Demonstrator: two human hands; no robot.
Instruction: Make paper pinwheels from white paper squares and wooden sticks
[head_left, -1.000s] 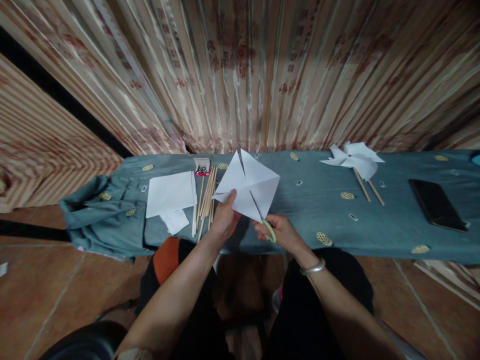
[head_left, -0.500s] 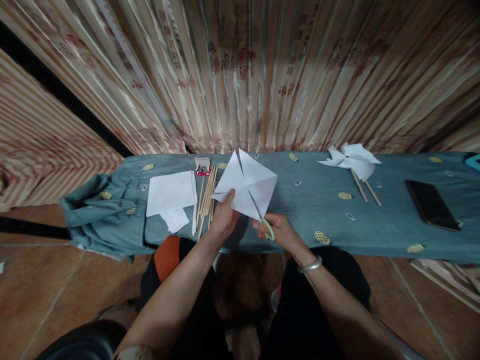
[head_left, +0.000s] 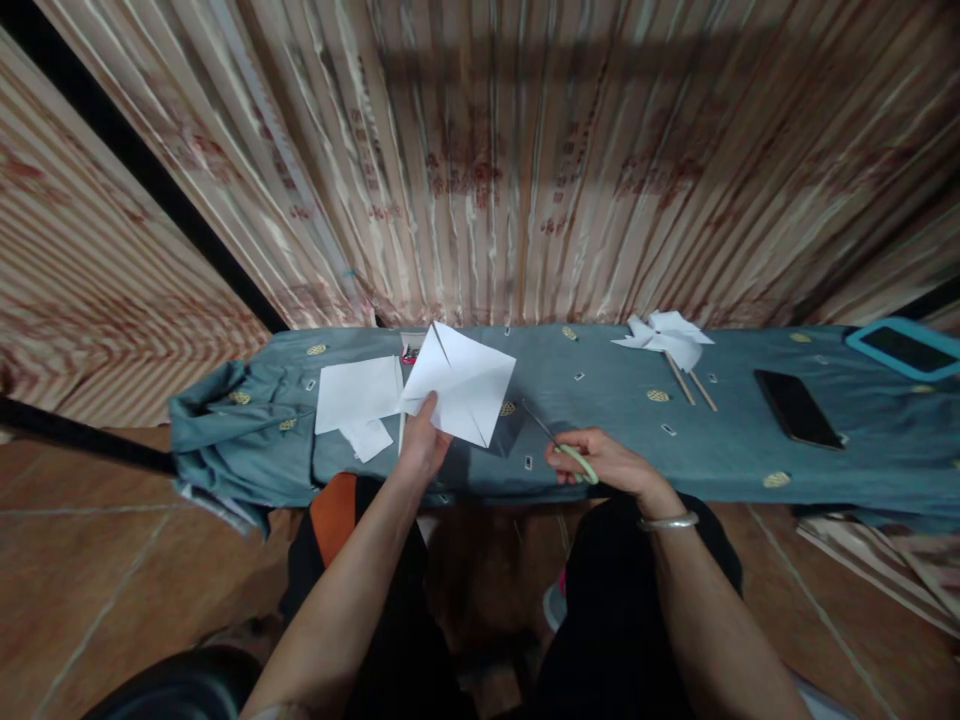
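My left hand (head_left: pixel 426 440) pinches a square white sheet of paper (head_left: pixel 469 375) by its near left edge, thumb on top. Slits run in from the sheet's corners toward its middle. To the right of the paper and apart from it, my right hand (head_left: pixel 592 460) grips scissors (head_left: pixel 576 460) with pale green handles. Their blades point up and left over the cloth. Behind my left hand, the sheet hides most of the wooden sticks and part of a small red box (head_left: pixel 411 354).
White paper sheets (head_left: pixel 356 395) and a small crumpled paper (head_left: pixel 367 440) lie left on the green cloth (head_left: pixel 607 430). White paper pinwheels (head_left: pixel 667 338) on sticks rest at the back right. Farther right are a black phone (head_left: pixel 799 408) and a blue-framed tablet-like object (head_left: pixel 904 348). A curtain hangs behind.
The scissors have come out of the slit at the paper's near right corner, and my right hand has moved right, away from the sheet. The view has shifted slightly.
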